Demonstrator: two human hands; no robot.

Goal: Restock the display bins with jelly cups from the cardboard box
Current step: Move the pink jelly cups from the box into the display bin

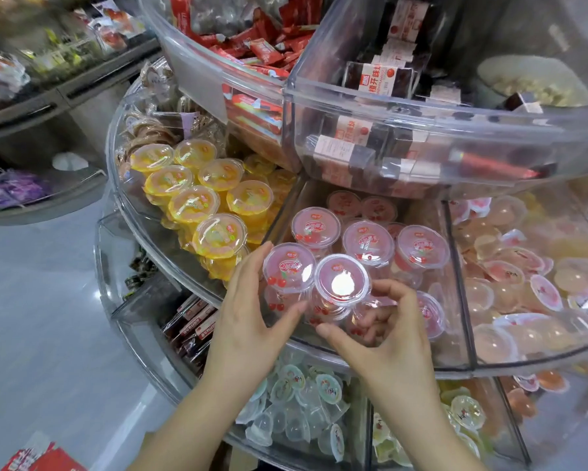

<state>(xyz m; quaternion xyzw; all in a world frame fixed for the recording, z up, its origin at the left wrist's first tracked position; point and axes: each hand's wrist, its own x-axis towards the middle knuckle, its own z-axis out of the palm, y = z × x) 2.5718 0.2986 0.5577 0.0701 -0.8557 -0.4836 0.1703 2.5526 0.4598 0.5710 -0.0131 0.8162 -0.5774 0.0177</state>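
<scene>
Head view looks down on a round, tiered display of clear plastic bins. Landmark: the middle-tier cherry bin (454,300), a wedge compartment holding pink jelly cups. Two of those cups stand at its front rim, both upright with their sealed lids facing up and their long axes vertical. The left hand (248,317) wraps the left pink cup (287,266), fingers along its far side and thumb on the near side. The right hand (384,331) curls its fingers around the stack under the glossy-lidded cup (341,280), thumb reaching in from the near side; this grip is a loose grasp. The two cups touch side by side. Behind them in the same bin, more pink cups (367,243) stand upright, lids up.

Left of the cherry bin, a neighbouring compartment holds yellow jelly cups (192,202), mostly upright. Right of it, a compartment is heaped with small pale jelly cups (510,273) lying at all angles. Above it, the top tier carries red wrapped sweets (251,45) and dark boxed snacks (377,79). Below it, the lowest tier holds small clear-green jelly cups (296,406). Further left lie a grey floor (47,317) and another shelf unit (30,96), blurred.
</scene>
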